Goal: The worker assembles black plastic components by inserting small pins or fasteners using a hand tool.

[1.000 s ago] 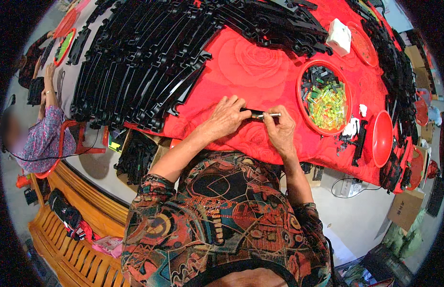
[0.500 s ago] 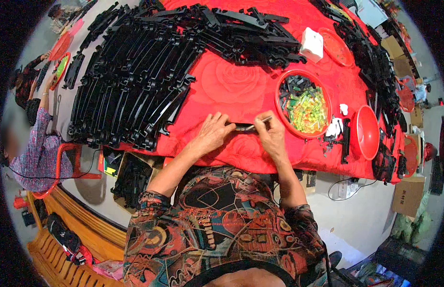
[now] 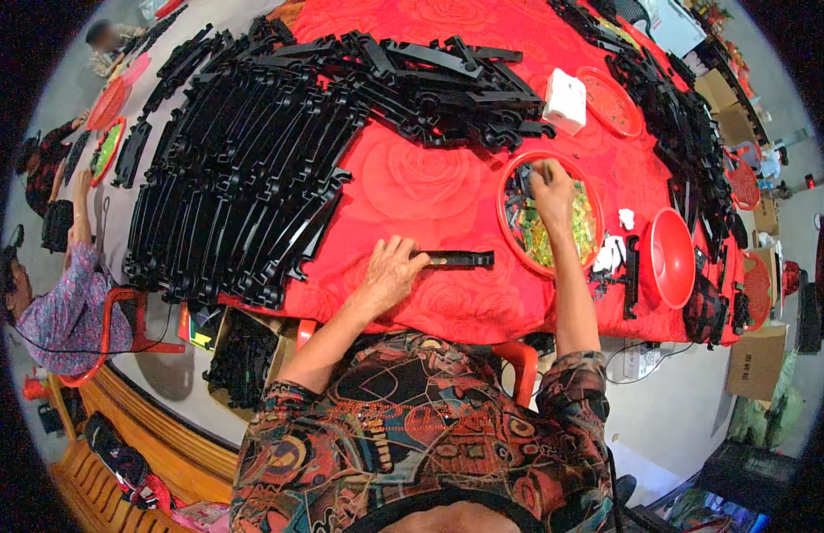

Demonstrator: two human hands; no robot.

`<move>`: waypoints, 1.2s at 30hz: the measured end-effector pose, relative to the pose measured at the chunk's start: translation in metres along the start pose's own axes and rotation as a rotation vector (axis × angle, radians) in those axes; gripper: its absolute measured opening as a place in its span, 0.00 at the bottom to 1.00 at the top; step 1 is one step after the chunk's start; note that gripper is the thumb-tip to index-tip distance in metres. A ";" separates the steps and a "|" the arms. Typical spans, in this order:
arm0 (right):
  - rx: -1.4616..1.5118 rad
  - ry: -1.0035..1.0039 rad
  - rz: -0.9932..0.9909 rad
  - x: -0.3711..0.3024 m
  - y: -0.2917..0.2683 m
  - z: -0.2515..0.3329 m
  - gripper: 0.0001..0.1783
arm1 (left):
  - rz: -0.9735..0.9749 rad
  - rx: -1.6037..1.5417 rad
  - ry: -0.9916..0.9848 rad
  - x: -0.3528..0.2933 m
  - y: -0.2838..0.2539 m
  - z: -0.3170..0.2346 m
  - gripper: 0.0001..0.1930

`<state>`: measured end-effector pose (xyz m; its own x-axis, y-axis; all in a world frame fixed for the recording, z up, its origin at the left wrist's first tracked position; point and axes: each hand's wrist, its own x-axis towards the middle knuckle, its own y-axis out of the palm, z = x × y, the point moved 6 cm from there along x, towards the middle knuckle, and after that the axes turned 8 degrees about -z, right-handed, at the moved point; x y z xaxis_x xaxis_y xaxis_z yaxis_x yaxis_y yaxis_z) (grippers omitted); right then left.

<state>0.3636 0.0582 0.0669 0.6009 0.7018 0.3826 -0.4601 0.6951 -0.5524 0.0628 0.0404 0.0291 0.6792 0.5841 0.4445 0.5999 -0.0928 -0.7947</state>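
Observation:
My left hand (image 3: 394,274) is closed on one end of a long, narrow black plastic part (image 3: 461,258), which lies flat on the red tablecloth and points to the right. My right hand (image 3: 552,186) reaches into a round red bowl (image 3: 503,222), over its far side. Its fingers are pinched together among small black pieces (image 3: 517,188); whatever is between them is too small to make out. Small yellow-green pieces (image 3: 579,238) fill the bowl's near and right side, partly hidden under my right wrist.
Long black plastic parts (image 3: 243,169) lie in overlapping rows at the left and back, with more (image 3: 678,115) piled at the right. A white block (image 3: 565,102), a red plate (image 3: 612,102) and another red bowl (image 3: 671,258) stand nearby. Co-workers (image 3: 61,302) sit at the left.
My right hand has left the black part and moved up and right into the bowl. My left hand still holds the part, now more fully visible. The view has shifted slightly.

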 end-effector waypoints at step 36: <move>-0.002 -0.185 0.053 -0.080 0.025 0.064 0.14 | 0.039 0.001 0.061 -0.006 -0.003 -0.003 0.08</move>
<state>0.2621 0.0289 0.0699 0.4455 0.7542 0.4825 -0.4865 0.6563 -0.5767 0.0583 0.0343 0.0299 0.7267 0.5294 0.4377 0.5720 -0.1135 -0.8124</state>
